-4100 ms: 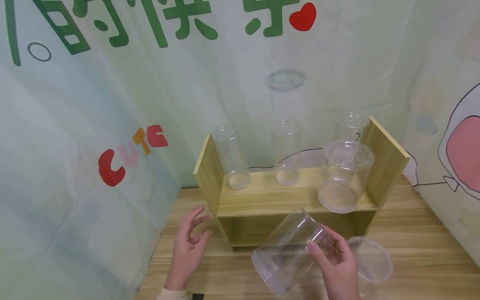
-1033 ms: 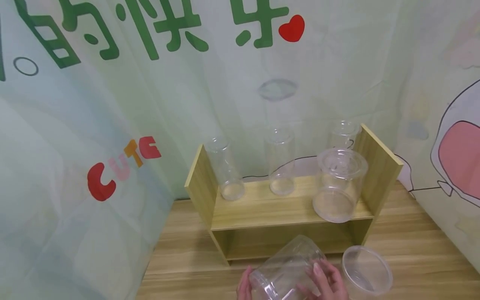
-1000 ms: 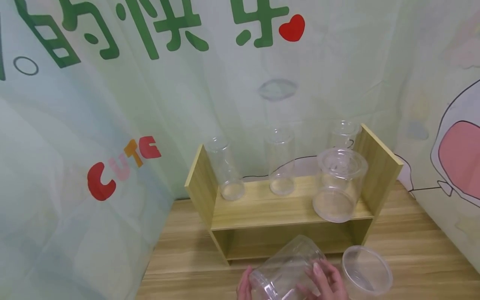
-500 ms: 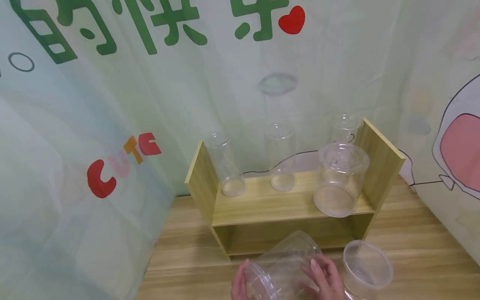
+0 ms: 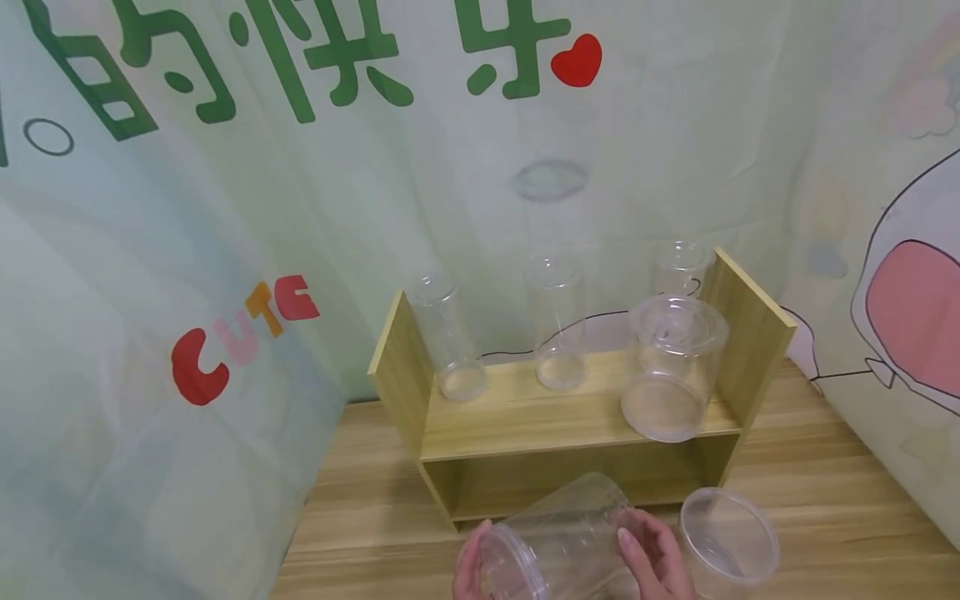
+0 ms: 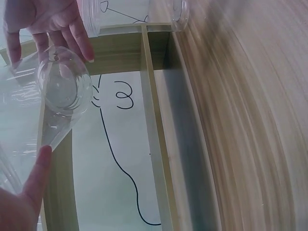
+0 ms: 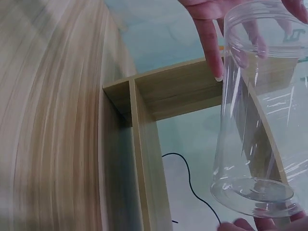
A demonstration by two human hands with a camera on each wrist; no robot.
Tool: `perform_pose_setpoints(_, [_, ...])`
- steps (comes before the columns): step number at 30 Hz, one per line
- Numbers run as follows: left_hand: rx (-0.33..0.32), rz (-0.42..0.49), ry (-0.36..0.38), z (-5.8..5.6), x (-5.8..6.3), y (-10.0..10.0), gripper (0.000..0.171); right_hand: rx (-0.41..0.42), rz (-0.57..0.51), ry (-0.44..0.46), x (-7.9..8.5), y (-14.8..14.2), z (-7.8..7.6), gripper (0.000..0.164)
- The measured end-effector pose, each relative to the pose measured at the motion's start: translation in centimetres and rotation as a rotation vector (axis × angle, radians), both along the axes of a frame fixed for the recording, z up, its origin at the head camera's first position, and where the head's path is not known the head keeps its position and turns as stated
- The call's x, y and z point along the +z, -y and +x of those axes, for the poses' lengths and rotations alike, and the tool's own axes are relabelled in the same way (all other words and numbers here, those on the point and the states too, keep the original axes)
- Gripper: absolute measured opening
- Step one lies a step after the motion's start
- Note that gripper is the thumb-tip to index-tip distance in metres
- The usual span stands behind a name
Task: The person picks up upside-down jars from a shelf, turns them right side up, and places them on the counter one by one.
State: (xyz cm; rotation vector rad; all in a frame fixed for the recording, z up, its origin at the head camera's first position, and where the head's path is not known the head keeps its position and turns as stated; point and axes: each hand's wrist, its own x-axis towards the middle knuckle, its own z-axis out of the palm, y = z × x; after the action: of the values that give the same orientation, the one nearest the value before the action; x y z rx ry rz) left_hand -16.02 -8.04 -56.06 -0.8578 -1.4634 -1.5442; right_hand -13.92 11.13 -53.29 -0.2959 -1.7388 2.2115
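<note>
A clear plastic jar (image 5: 562,533) lies tilted between my two hands, just in front of the wooden shelf (image 5: 517,417). My left hand (image 5: 471,567) holds its wide rimmed end. In the right wrist view the left hand's fingers (image 7: 208,43) reach behind that rim. At the other end my right hand (image 5: 656,554) grips the jar near its base, thumb on the near side. The jar's round base (image 6: 60,86) faces the right hand in the left wrist view. Part of the left hand is cut off by the head view's lower edge.
Three slim clear cylinders stand at the back of the shelf, including a left one (image 5: 450,342) and a middle one (image 5: 558,325). A wider clear jar (image 5: 671,375) stands front right. Another clear container (image 5: 727,537) stands on the table right of my right hand.
Earlier my left hand was empty at the left while the right hand alone held the jar. Now both hold it; over the last second its rimmed end has turned slightly into view.
</note>
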Motion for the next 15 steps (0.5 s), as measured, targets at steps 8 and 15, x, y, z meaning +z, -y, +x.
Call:
perform_pose_setpoints(8, [0.176, 0.069, -0.043, 0.2, 1.7, -1.7, 0.077, -0.126, 0.025, -0.239, 2.8, -1.3, -0.1, 0.028])
perform_pose_setpoints(15, [0.002, -0.013, -0.007, 0.4, 1.1, -0.5, 0.078, -0.09, -0.002, -0.508, 5.1, -4.8, -0.6, 0.024])
